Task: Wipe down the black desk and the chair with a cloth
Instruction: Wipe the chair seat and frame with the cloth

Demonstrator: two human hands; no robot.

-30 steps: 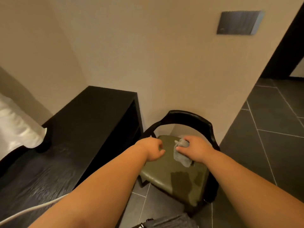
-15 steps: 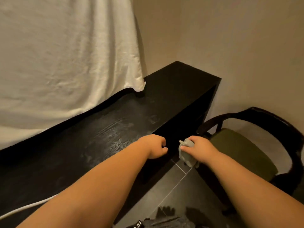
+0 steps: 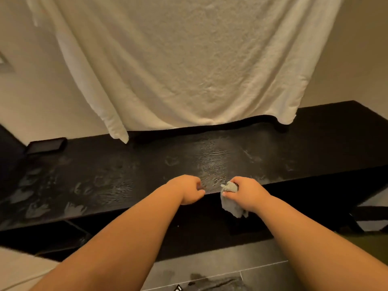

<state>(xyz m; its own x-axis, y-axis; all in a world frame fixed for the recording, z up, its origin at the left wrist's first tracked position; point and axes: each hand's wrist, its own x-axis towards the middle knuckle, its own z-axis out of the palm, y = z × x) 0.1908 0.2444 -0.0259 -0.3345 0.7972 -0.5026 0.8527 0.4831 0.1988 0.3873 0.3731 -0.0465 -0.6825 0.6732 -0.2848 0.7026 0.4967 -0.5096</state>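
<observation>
Behind the black desk hangs a white sheet.

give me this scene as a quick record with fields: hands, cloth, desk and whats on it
left hand: fingers curled, nothing in it, over the desk's front edge
right hand: grips the grey cloth, bunched, tail hanging below the front edge
black desk: top shows streaks and smudge marks, thickest at the left
white fabric: hangs against the wall, lower edge down at the desk's back
dark flat object: lies at the desk's back left corner
</observation>
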